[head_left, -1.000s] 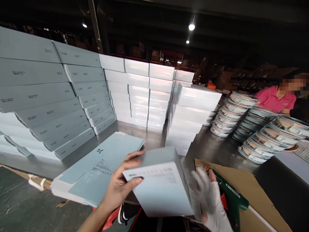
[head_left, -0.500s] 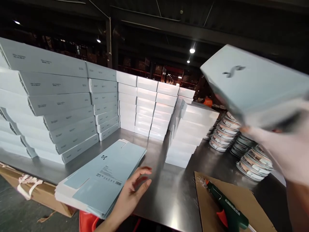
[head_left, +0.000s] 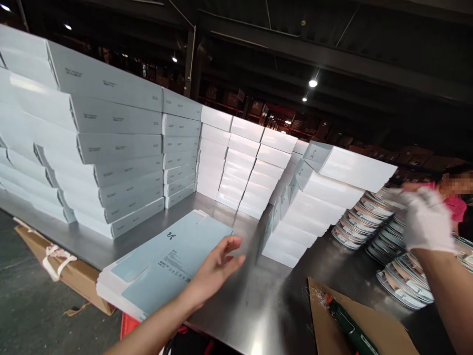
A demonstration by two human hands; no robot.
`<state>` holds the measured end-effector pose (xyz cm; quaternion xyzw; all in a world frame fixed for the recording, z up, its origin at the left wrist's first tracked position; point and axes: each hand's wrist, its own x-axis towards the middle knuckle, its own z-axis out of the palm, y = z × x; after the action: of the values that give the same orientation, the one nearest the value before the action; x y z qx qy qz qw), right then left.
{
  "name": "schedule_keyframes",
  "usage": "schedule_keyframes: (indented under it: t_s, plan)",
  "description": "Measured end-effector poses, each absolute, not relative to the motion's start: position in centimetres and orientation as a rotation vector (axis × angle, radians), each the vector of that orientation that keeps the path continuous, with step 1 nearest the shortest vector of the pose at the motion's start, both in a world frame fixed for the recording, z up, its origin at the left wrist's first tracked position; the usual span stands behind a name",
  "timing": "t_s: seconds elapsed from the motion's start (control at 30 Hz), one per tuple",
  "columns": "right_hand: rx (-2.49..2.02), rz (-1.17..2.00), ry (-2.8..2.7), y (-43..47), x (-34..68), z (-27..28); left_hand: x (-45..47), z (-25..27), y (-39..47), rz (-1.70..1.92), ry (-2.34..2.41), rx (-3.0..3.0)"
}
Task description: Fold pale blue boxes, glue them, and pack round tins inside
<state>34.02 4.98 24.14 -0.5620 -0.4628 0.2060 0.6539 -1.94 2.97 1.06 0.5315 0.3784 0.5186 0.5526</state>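
Observation:
My left hand (head_left: 216, 268), bare, hovers open over the right edge of a stack of flat light-blue printed cartons (head_left: 162, 268), fingers apart and holding nothing. My right hand (head_left: 428, 224), in a white glove, is raised at the right with its fingers stretched out, slightly blurred and empty. It is just right of a leaning stack of white boxes (head_left: 310, 212), whose top box (head_left: 358, 167) sits a little further right than those below. Beneath the right hand are piles of round, metal-rimmed items (head_left: 402, 281).
A wall of stacked white boxes (head_left: 121, 148) lines the left and back of the metal table (head_left: 236, 315). A dark green glue gun (head_left: 351, 325) rests on a cardboard sheet (head_left: 388, 320) at front right. A person in pink (head_left: 456, 207) is at far right.
The box my right hand carried now sits on top of the leaning stack, and the hand is off it. My left hand stays open near the flat cartons. The view has shifted.

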Motion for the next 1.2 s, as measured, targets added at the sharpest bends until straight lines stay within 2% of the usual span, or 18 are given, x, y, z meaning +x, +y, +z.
schedule_keyframes:
  t_s: [0.1, 0.23, 0.43, 0.6, 0.83, 1.2]
  plan:
    - [-1.536, 0.615, -0.986, 5.8, 34.6, 17.0, 0.9, 1.6, 7.0, 1.119, 0.898, 1.139]
    - [-1.61, 0.865, -1.025, 7.0, 33.0, 8.4, 5.3, 1.1, 11.8, 0.951, 0.9, 1.078]
    - [-1.518, 1.06, -1.091, 10.3, 32.0, 1.4, 9.6, 0.1, 14.9, 0.881, 0.797, 1.15]
    - [-1.5, 1.068, -1.13, 13.3, 32.4, -1.0, 11.7, -0.4, 16.9, 0.909, 0.8, 1.168]
    - [-1.512, 1.091, -1.192, 18.2, 34.0, -0.7, 14.0, -1.4, 21.9, 0.999, 0.954, 1.206]
    - [-1.47, 0.973, -1.223, 31.4, 35.8, -3.4, 16.5, -4.5, 32.6, 1.321, 1.497, 1.432]
